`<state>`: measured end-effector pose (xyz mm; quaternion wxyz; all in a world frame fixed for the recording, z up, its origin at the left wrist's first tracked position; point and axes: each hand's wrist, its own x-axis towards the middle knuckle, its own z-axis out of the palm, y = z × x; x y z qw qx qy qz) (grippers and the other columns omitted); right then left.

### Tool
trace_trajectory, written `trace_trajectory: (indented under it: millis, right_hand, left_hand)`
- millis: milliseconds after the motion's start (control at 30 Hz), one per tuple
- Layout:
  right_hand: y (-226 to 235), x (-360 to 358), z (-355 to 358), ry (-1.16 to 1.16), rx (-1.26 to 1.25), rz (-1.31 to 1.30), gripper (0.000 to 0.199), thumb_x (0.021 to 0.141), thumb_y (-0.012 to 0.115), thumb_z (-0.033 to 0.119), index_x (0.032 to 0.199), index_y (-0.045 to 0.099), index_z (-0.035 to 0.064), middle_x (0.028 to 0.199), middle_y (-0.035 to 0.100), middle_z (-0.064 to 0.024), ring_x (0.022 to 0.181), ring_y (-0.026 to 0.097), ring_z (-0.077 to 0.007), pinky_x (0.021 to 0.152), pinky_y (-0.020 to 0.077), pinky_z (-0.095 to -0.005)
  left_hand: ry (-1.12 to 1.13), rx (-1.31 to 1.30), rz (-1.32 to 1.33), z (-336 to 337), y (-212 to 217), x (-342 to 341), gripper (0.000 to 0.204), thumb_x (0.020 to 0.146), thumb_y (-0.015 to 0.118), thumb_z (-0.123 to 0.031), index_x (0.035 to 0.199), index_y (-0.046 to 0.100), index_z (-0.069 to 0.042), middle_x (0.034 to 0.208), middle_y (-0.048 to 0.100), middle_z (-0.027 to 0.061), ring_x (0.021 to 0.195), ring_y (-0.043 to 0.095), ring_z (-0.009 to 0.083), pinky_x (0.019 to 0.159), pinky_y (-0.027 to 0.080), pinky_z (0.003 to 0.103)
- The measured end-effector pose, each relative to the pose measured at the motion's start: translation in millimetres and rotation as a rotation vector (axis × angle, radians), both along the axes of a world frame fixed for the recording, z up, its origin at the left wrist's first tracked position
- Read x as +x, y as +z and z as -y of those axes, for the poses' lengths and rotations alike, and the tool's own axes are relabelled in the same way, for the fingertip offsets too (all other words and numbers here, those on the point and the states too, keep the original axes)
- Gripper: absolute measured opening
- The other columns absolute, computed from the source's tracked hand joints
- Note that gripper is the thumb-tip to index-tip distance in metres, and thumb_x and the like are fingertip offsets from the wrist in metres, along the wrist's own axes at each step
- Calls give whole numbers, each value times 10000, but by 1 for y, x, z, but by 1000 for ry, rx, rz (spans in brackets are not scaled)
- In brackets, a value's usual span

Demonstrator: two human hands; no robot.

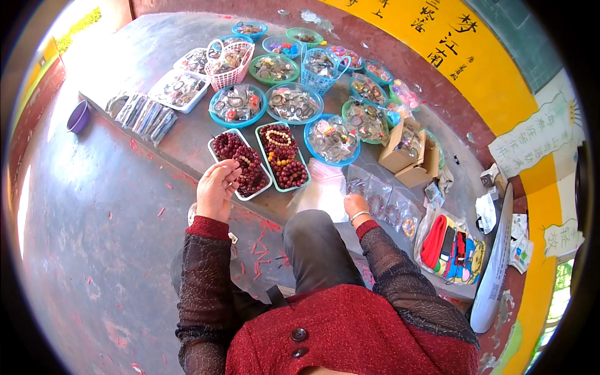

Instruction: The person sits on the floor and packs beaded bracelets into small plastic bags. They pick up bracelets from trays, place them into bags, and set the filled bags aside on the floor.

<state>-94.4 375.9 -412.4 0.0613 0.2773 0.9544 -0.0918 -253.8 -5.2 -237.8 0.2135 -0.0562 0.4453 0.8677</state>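
My left hand [214, 192] is raised beside the near-left edge of a white tray [270, 182] heaped with dark red bead bracelets [245, 164]. Its fingertips are bunched in a pinch, and whatever may be between them is too small to tell. A second pale green-rimmed tray [307, 167] stands close by, with more dark red beads, some yellow ones and a pale bead strand [279, 138] on top. My right hand [356, 205], a bracelet at its wrist, is closed at the edge of some clear plastic bags [325, 190]. What it grips is hidden.
Beyond the trays, blue and green basins [237, 104] and a pink basket [229, 65] hold bagged trinkets. Packaged strips [147, 117] lie left, near a purple bowl [79, 117]. Cardboard boxes [409, 153], flat bagged bracelets [394, 209] and colourful folded cloth [451, 247] are at right.
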Motion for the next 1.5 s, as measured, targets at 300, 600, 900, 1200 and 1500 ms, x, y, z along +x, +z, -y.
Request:
trace_trajectory:
  millis: [300, 600, 900, 1200, 1500]
  right_hand:
    - [71, -3, 22, -292, -777, -579, 123, 736, 663, 152, 746, 661, 30, 649, 618, -9, 506, 528, -63, 447, 420, -242]
    - [190, -48, 126, 42, -1607, -751, 75, 844, 615, 92, 866, 608, 21, 780, 639, -41, 667, 568, -92, 641, 451, -206]
    - [154, -53, 157, -74, -2130, -548, 245, 882, 564, 118, 1101, 572, 10, 976, 632, -64, 826, 612, -136, 732, 506, -257]
    - [146, -60, 168, -203, -2140, -488, 269, 884, 543, 125, 1125, 566, 8, 1049, 620, -69, 928, 598, -171, 829, 483, -301]
    - [106, -69, 152, -313, -2219, -415, 245, 871, 546, 105, 1078, 570, -24, 990, 629, -93, 844, 618, -162, 775, 508, -298]
  left_hand:
    - [-74, -34, -38, -8, 2, 4, 163, 869, 493, -99, 968, 608, -39, 925, 647, 49, 816, 608, 135, 669, 462, 249]
    - [-205, -371, -125, -11, 0, 12, 351, 813, 585, -88, 1149, 536, 2, 1011, 585, 47, 826, 549, 110, 655, 449, 244]
    - [-416, 145, 8, -10, 13, 10, 434, 854, 537, -159, 1267, 446, -60, 1126, 553, 67, 1031, 535, 177, 879, 427, 346]
    - [-468, 83, -92, -11, 21, 15, 470, 811, 463, -92, 1279, 444, -47, 1163, 539, 80, 1064, 525, 197, 898, 437, 360]
    - [-420, -19, -171, -18, 16, 18, 536, 750, 509, 80, 1273, 456, -24, 1177, 539, 119, 1007, 556, 182, 869, 447, 298]
